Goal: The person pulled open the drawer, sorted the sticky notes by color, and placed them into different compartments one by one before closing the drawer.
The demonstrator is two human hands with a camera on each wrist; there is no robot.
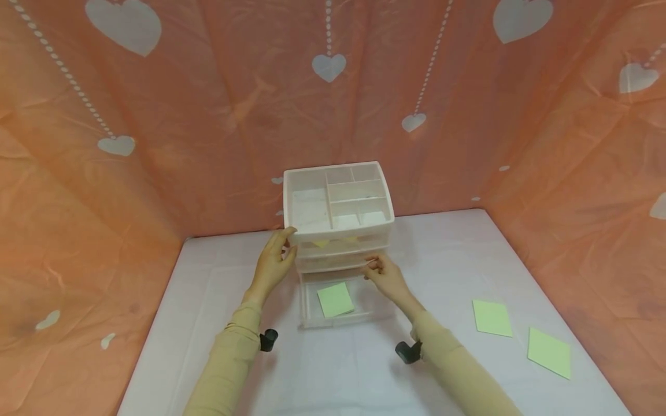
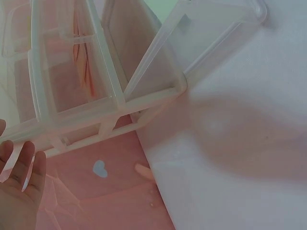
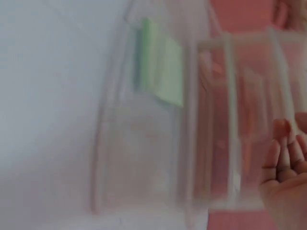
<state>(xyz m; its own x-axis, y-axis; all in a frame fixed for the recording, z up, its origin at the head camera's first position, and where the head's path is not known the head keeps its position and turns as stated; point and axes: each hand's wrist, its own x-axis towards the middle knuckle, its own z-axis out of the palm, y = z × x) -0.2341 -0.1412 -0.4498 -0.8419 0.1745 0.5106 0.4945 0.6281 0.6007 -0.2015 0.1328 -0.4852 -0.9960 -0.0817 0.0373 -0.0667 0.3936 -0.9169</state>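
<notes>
A white plastic drawer unit (image 1: 338, 231) with a divided top tray stands at the back of the table. Its bottom clear drawer (image 1: 366, 303) is pulled out, with a pale green sticky-note pad (image 1: 335, 299) inside. My left hand (image 1: 273, 260) is at the unit's front left corner, fingertips by the top rim; in the left wrist view its fingers (image 2: 29, 165) lie loosely along the side. My right hand (image 1: 387, 279) is at the right front of the middle drawer (image 1: 328, 263), fingers slightly bent and nothing visible held. Yellow paper (image 1: 321, 244) shows through the upper drawer.
Two more green note pads, one nearer (image 1: 550, 352) and one farther (image 1: 492, 318), lie on the white-covered table (image 1: 333, 370) to the right. An orange cloth with white hearts (image 1: 234, 115) hangs behind and at both sides.
</notes>
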